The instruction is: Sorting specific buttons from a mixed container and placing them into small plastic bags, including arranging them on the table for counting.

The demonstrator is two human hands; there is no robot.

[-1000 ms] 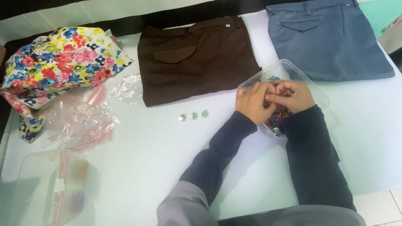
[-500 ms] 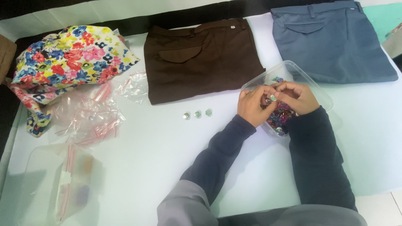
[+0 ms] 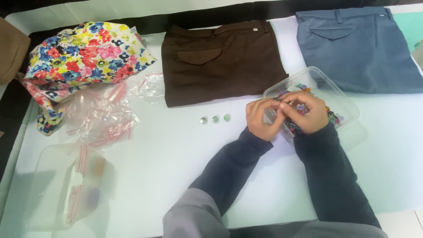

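Both my hands meet over the near left corner of a clear plastic container (image 3: 341,99) that holds several small colourful buttons (image 3: 333,117). My left hand (image 3: 262,120) is curled around a small clear plastic bag (image 3: 270,116). My right hand (image 3: 309,113) pinches the top of that same bag with its fingertips against the left fingers. What is inside the bag is hidden by my fingers. Three small round buttons (image 3: 215,119) lie in a row on the white table (image 3: 176,154), to the left of my left hand.
Folded brown trousers (image 3: 220,61) and folded blue trousers (image 3: 357,48) lie at the back. A floral cloth (image 3: 83,55) sits at the far left beside a heap of small clear zip bags (image 3: 99,117). A translucent lid (image 3: 66,185) with bags lies near left.
My hands have stayed together over the container, with only the fingers working at the small bag. The view has shifted slightly, and the three buttons on the table have not moved.
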